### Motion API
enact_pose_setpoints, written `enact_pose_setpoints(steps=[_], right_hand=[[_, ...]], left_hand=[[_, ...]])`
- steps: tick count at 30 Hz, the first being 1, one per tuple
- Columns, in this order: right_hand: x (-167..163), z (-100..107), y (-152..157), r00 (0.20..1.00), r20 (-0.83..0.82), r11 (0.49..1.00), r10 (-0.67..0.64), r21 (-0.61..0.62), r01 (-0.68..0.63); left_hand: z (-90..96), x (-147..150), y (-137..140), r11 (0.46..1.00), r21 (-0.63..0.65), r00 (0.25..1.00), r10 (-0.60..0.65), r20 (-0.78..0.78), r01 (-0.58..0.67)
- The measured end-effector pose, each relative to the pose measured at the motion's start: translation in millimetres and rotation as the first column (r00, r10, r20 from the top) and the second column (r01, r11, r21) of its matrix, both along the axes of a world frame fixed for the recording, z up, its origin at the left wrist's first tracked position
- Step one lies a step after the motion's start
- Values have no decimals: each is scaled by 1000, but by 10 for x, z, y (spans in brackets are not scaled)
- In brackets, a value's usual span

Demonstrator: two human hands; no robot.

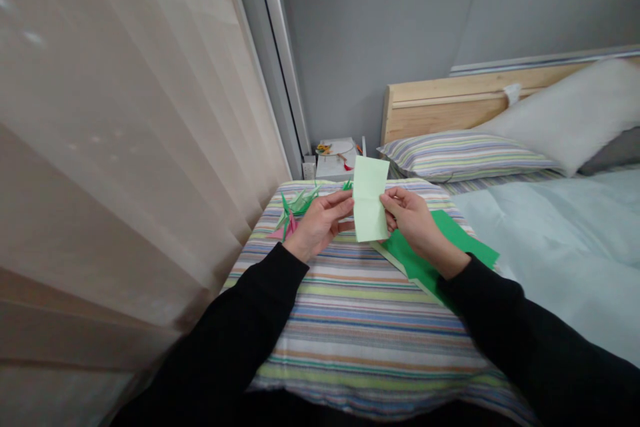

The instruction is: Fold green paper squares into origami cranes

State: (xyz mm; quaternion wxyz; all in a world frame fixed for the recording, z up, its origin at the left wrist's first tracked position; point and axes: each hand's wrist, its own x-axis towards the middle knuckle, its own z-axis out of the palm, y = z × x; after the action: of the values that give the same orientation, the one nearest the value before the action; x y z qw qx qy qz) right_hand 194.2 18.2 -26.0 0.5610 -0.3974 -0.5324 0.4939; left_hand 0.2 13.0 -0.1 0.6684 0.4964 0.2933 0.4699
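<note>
A pale green sheet of paper (371,195), a tall rectangle with a faint crease across its middle, is held upright above the striped bed sheet. My left hand (323,222) pinches its left edge. On the opposite edge, my right hand (409,215) grips the paper between thumb and fingers. Under my right forearm lie dark green paper sheets (463,240), with a lighter edge showing along their near side. Folded paper figures (299,205) in green and pink sit just beyond my left hand, which partly hides them.
The striped bed sheet (350,320) spreads beneath my arms. A beige curtain (150,113) hangs on the left. At the back are a white bedside table (330,163) with small items, a wooden headboard (425,110) and a striped pillow (465,153). A pale blue quilt (560,233) lies right.
</note>
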Motion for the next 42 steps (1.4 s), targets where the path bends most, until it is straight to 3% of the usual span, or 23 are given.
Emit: enact_pose_setpoints(steps=[15, 20, 28, 33, 36, 39, 42], right_hand=[[-23, 19, -54, 980, -143, 983, 140, -97, -155], [-19, -1, -27, 990, -116, 991, 83, -99, -95], [-25, 0, -31, 986, -134, 990, 96, -91, -109], [-32, 2, -28, 993, -80, 994, 91, -60, -96], [-51, -4, -49, 996, 57, 997, 74, -25, -73], [-70, 22, -104, 966, 241, 993, 93, 54, -109], [-80, 82, -172, 914, 364, 959, 178, 142, -243]], left_hand=[[-8, 6, 10, 987, -163, 994, 4, 106, 13], [19, 8, -12, 991, -136, 996, 0, 89, 12], [18, 3, 3, 995, -98, 999, 16, 29, -13], [-24, 28, 12, 996, 37, 990, 88, -106, -85], [-67, 50, 21, 977, 172, 961, 161, -226, -123], [-96, 49, 47, 936, 315, 910, 262, -321, -159], [-107, 27, 78, 863, 464, 841, 395, -369, -202]])
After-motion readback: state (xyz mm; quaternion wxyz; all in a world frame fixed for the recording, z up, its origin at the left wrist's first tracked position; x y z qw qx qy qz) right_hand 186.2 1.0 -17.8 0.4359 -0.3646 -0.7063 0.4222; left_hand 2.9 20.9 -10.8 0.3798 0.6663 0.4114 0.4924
